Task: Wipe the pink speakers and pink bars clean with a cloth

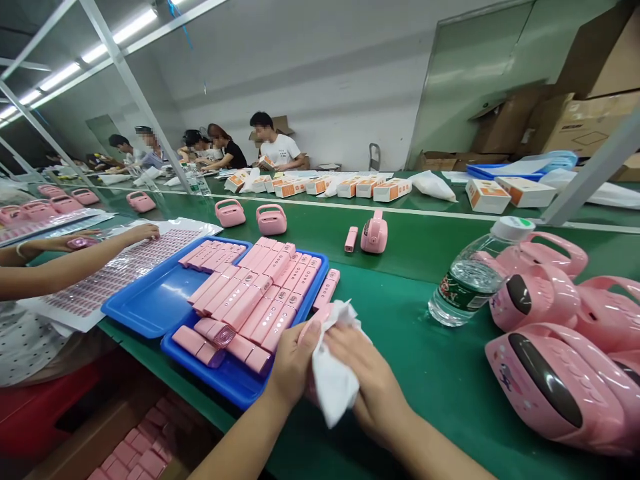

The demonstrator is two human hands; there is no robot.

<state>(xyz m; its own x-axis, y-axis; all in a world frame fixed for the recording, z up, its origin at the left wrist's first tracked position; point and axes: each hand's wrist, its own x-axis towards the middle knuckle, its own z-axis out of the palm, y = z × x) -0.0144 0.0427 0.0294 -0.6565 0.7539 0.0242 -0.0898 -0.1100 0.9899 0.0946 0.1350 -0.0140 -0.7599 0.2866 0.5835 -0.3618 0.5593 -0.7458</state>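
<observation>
My left hand (293,363) and my right hand (370,380) meet over the green belt, fingers closed round a white cloth (333,373). A pink bar-shaped part (320,313) pokes out of the cloth between them. Just left lies a blue tray (235,380) packed with several pink bars (260,293). A second blue tray (150,303) sits further left.
Pink handled devices (550,373) pile up at the right beside a lying water bottle (475,273). A co-worker's arm (75,263) reaches over sticker sheets at the left. More pink units (373,233) and orange-white boxes (390,190) line the far belt, where people sit.
</observation>
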